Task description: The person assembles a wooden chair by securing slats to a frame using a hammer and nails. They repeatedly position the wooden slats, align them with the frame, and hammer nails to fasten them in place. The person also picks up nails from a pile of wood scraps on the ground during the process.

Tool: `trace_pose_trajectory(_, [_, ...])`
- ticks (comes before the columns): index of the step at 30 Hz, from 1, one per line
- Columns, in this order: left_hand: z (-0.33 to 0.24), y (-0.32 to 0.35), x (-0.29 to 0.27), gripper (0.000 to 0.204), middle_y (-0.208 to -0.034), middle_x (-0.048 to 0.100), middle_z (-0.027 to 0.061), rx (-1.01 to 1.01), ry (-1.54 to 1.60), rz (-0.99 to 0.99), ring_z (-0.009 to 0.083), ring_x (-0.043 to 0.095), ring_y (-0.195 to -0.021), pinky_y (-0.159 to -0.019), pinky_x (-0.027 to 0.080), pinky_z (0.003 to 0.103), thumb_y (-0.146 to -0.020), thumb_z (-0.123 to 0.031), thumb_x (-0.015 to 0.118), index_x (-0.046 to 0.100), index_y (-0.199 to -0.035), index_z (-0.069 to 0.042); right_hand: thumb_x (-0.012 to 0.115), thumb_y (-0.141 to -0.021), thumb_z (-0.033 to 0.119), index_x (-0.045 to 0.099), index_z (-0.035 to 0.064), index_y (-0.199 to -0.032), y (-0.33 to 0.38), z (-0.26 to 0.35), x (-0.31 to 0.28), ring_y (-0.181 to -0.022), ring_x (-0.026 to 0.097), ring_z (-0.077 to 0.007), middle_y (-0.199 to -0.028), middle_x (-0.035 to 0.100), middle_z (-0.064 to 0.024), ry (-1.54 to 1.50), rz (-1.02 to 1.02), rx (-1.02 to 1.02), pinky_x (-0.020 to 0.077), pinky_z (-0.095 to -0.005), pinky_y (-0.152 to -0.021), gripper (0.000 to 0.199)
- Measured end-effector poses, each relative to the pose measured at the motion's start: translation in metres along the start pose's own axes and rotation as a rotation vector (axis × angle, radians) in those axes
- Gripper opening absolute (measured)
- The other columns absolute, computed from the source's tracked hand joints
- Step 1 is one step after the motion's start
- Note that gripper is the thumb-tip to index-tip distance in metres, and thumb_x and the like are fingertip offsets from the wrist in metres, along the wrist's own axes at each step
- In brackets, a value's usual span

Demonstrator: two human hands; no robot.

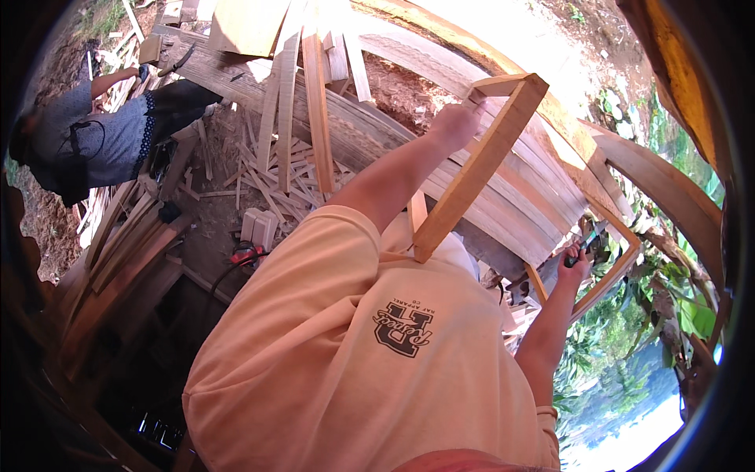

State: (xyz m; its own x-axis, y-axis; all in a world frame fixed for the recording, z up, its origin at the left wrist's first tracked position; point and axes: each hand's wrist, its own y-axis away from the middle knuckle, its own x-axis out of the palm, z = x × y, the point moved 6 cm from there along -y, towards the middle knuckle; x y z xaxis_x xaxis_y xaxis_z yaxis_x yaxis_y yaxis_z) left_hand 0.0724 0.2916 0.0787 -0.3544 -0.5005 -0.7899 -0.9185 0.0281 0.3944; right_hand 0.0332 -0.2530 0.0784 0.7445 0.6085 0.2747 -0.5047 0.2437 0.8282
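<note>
A frame of light brown wooden bars (pixel 484 169) stands tilted in front of my body, its near bar reaching down to my shirt. My left hand (pixel 456 126) is closed around the frame close to its upper corner; the fingertips are partly hidden. Farther right, my right hand (pixel 579 266) grips a dark-handled tool (pixel 571 259) beside the frame's right-hand bars. Something thin and pale extends from this tool, but its kind is too small to make out. Beneath the frame lie long sawn planks (pixel 503 206), side by side.
Several loose boards (pixel 316 110) lean across a thick beam (pixel 224 79). Wood offcuts (pixel 295 169) litter the ground near a red power tool (pixel 247 253) with a dark cord. Another person (pixel 110 138) bends at the far left, near stacked timber (pixel 126 259). Green plants (pixel 621 354) grow at right.
</note>
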Motion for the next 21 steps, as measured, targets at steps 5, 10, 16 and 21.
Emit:
trace_pose_trajectory(5, [0.001, 0.001, -0.003, 0.068, -0.093, 0.074, 0.0146, -0.017, 0.057, -0.007, 0.0332, 0.072, -0.089, -0.079, 0.058, 0.046, -0.1, -0.034, 0.064, 0.037, -0.156, -0.008, 0.042, -0.11, 0.019, 0.052, -0.009, -0.118, -0.004, 0.002, 0.004, -0.061, 0.044, -0.0119, -0.082, 0.048, -0.0048, 0.059, 0.071, 0.125, 0.0421, -0.0253, -0.054, 0.031])
trace_pose_trajectory(10, [-0.006, 0.005, -0.008, 0.067, -0.097, 0.074, 0.0154, 0.037, -0.085, 0.02, 0.0317, 0.073, -0.09, -0.08, 0.058, 0.045, -0.098, -0.036, 0.064, 0.041, -0.154, -0.007, 0.042, -0.11, 0.017, 0.051, -0.0097, -0.12, -0.011, 0.007, -0.011, -0.061, 0.043, -0.0112, -0.082, 0.047, -0.0049, 0.025, 0.049, 0.096, 0.0411, -0.0245, -0.054, 0.03])
trace_pose_trajectory(16, [0.002, 0.001, 0.005, 0.067, -0.092, 0.074, 0.0164, 0.062, -0.079, -0.088, 0.036, 0.073, -0.087, -0.078, 0.058, 0.046, -0.099, -0.038, 0.063, 0.041, -0.154, -0.005, 0.039, -0.111, 0.02, 0.052, -0.0089, -0.121, 0.015, -0.004, 0.003, -0.059, 0.041, -0.0111, -0.081, 0.046, -0.0042, -0.073, 0.053, 0.107, 0.0396, -0.0242, -0.053, 0.033])
trace_pose_trajectory(21, [0.034, -0.006, 0.028, 0.03, -0.087, 0.073, 0.0141, -0.047, 0.426, -0.062, 0.0297, 0.07, -0.08, -0.072, 0.056, 0.044, -0.096, -0.027, 0.066, 0.064, -0.116, -0.004, 0.045, -0.109, 0.018, 0.054, -0.0065, -0.124, 0.027, -0.014, 0.024, -0.06, 0.045, -0.011, -0.083, 0.052, -0.0061, 0.18, 0.009, 0.09, 0.0403, -0.0237, -0.051, 0.03])
